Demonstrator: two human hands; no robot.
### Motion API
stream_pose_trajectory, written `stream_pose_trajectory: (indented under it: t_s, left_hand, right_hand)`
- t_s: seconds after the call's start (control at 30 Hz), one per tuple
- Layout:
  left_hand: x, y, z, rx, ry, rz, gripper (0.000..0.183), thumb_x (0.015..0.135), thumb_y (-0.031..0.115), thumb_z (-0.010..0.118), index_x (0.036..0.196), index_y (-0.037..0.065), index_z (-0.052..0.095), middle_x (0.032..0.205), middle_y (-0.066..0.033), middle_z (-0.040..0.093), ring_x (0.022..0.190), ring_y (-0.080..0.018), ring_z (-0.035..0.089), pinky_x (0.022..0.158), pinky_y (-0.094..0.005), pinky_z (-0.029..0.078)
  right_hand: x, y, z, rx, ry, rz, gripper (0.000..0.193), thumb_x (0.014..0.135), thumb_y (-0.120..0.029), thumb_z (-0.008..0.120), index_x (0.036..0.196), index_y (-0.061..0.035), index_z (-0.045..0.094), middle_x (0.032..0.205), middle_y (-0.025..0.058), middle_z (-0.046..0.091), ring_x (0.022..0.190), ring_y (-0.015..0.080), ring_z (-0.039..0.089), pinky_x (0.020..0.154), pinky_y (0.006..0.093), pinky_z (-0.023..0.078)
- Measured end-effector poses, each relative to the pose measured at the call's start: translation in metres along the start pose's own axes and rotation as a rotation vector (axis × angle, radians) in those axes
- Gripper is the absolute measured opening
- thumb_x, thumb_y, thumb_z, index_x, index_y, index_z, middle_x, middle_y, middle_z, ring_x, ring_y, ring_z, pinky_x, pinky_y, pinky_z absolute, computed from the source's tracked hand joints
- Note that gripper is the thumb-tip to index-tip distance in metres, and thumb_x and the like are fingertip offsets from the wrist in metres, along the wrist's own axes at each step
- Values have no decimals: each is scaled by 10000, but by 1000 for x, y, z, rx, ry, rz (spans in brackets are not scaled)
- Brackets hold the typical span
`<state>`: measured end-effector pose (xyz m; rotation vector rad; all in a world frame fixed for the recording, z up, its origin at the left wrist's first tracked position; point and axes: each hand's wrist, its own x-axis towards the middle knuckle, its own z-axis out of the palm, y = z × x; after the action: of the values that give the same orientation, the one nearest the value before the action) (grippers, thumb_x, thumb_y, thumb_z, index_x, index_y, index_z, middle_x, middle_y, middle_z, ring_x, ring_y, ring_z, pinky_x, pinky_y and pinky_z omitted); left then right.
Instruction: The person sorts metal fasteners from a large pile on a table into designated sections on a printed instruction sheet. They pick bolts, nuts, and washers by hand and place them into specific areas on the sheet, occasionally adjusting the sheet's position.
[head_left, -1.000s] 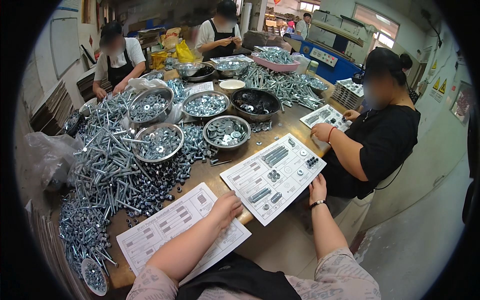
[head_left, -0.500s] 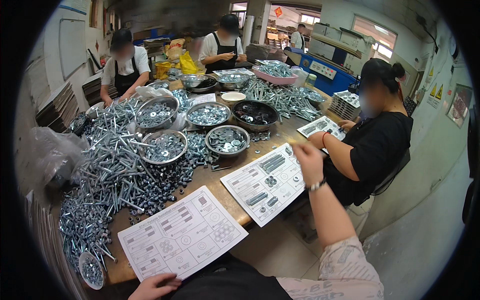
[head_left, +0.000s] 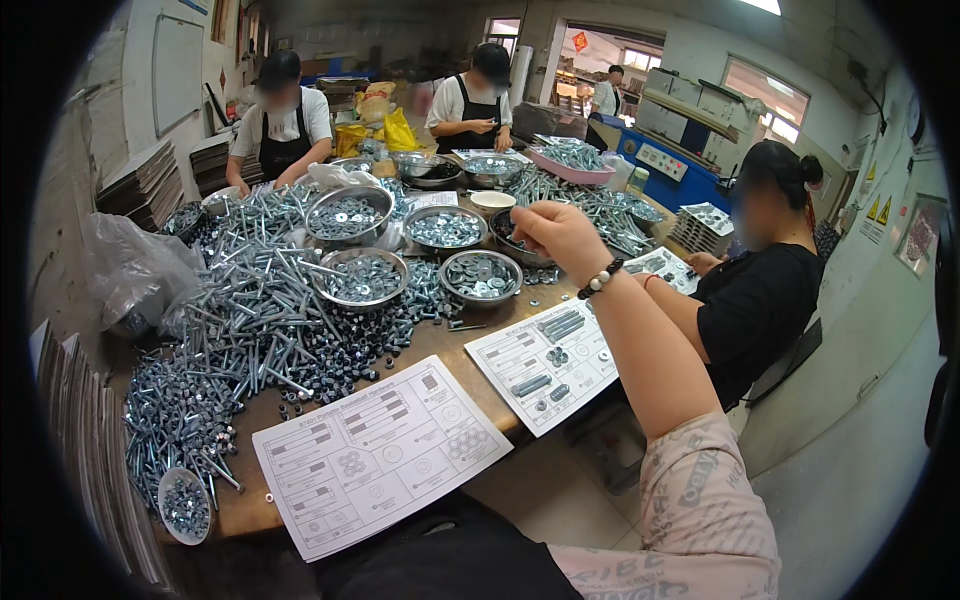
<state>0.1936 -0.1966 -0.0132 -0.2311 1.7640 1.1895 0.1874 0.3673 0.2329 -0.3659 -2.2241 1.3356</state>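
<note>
My right hand (head_left: 555,235) is raised over the table in front of the dark bowl (head_left: 500,232) of black washers, its fingers curled together. Whatever it may hold is hidden. On that wrist sits a beaded bracelet. My left hand is out of view. Nearest to me lies a printed parts sheet (head_left: 375,462) with outlined drawings, overhanging the table's front edge. To its right, partly behind my right forearm, a second parts sheet (head_left: 520,345) carries bolts (head_left: 562,326), black nuts (head_left: 557,357) and other small hardware.
Steel bowls of washers (head_left: 480,277) stand mid-table beside a large heap of bolts (head_left: 235,300). A small white dish (head_left: 185,505) of nuts is at the near left. A co-worker in black (head_left: 760,270) sits at the right; two others work across the table.
My right hand has moved left and up from above the second sheet to the dark bowl. My left hand has left the near sheet and the view. The whole view has shifted slightly.
</note>
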Motion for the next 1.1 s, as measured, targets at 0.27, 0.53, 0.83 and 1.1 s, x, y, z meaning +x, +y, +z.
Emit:
stream_pose_trajectory:
  t_s: [0.27, 0.53, 0.83, 1.1]
  left_hand:
    - [57, 12, 6, 108, -69, 170, 240, 858, 136, 527, 1055, 10, 581, 910, -36, 620, 777, -108, 572, 687, -242, 462]
    - [106, 17, 11, 201, -126, 222, 233, 855, 130, 527, 1042, 4, 584, 892, -43, 622, 762, -113, 576, 674, -245, 467]
    - [151, 15, 14, 284, -106, 176, 226, 851, 123, 527, 1028, -3, 588, 873, -51, 624, 745, -118, 580, 660, -249, 472]
    - [186, 0, -4, 279, -104, 16, 220, 848, 117, 527, 1016, -10, 591, 856, -58, 625, 730, -123, 584, 647, -252, 476]
  right_hand:
    - [8, 12, 57, -120, -165, 72, 269, 823, -245, 586, 955, -13, 625, 687, 17, 590, 540, 66, 515, 500, 205, 429]
    - [25, 83, -49, -203, 463, 221, 311, 785, -186, 543, 1039, -16, 599, 739, 78, 616, 579, 133, 569, 526, 266, 453]
    - [14, 114, -112, -204, 636, 387, 500, 787, -219, 562, 1257, -97, 441, 853, 78, 608, 583, 141, 570, 469, 269, 437]
    - [132, 140, -98, -356, 617, 505, 510, 780, -193, 554, 1269, -144, 418, 744, 86, 585, 535, 152, 548, 427, 266, 421]
